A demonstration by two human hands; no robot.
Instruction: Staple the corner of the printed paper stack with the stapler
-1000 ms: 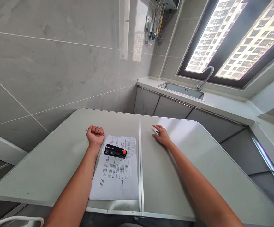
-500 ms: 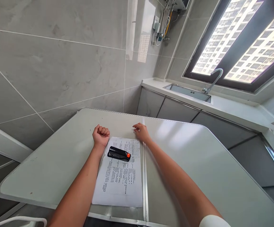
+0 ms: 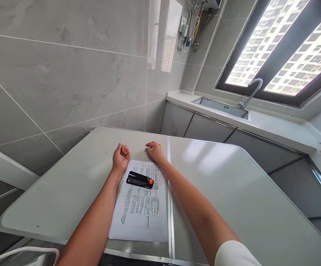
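Observation:
A black stapler (image 3: 138, 180) with an orange-red patch at its right end lies on a stack of printed paper sheets (image 3: 141, 227). Just beyond the stack's upper left corner, my left hand (image 3: 120, 158) is curled into a fist, and whatever it may hold is hidden. My right hand (image 3: 155, 152) is over the sheets' far edge, its fingers pinched together and pointing left towards the fist. A tiny dark bit shows at those fingertips, too small to name. Neither hand touches the stapler.
Everything lies on a pale folding table (image 3: 221, 192) with a metal seam (image 3: 170, 221) right of the sheets. Behind it are a tiled wall (image 3: 66, 81), a counter with a sink (image 3: 221, 107) and a faucet (image 3: 253, 92). A white curved rail (image 3: 35, 249) shows at lower left.
My right hand has moved left, closer to my left hand. My left fist has shifted slightly right and turned a little. The stapler and sheets stay in place.

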